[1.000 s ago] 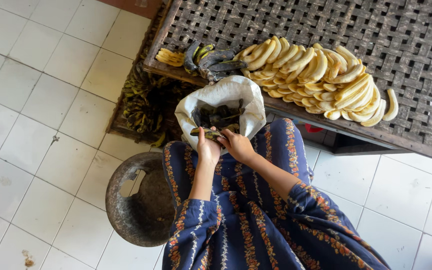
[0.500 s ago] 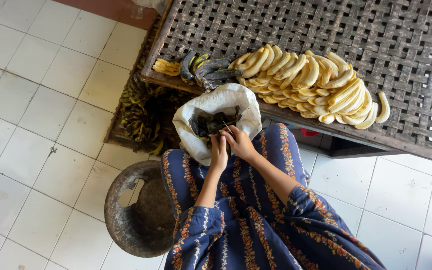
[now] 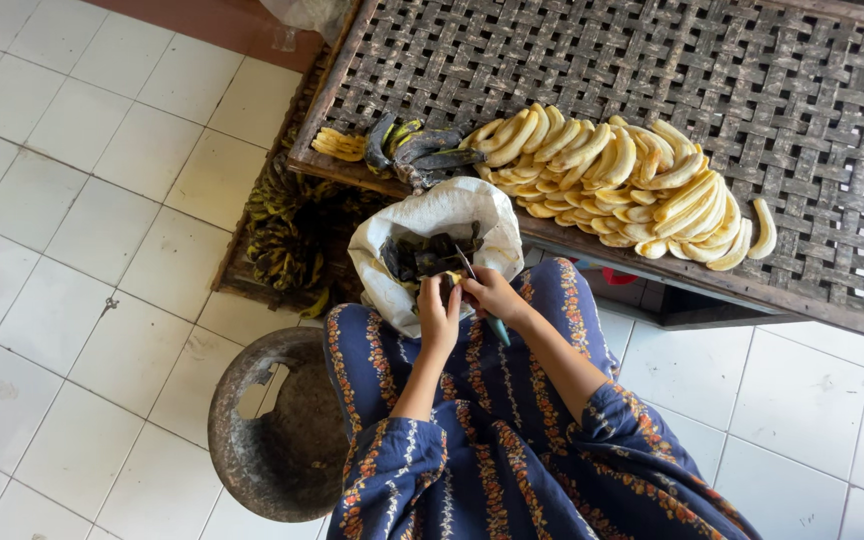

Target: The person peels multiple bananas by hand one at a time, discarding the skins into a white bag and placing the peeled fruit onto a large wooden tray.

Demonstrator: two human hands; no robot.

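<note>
My left hand [image 3: 439,312] grips a banana, mostly hidden by the fingers, just over the mouth of a white sack [image 3: 452,215] full of dark peels. Beside it, my right hand [image 3: 492,296] holds a small knife with a green handle [image 3: 497,328], its blade pointing up toward the sack. Both hands sit close together above my lap, which is covered in blue patterned cloth. A heap of peeled pale-yellow bananas [image 3: 622,180] lies on the woven rack [image 3: 752,90] ahead.
A few blackened unpeeled bananas [image 3: 417,150] and small yellow pieces [image 3: 340,145] lie at the rack's left end. More dark bananas [image 3: 287,235] sit below the rack. A dark round metal basin [image 3: 277,430] stands on the white tiled floor at my left.
Both hands stay together at the sack's mouth, shifting only slightly; the view moved a little. The knife's green handle now shows below my right hand.
</note>
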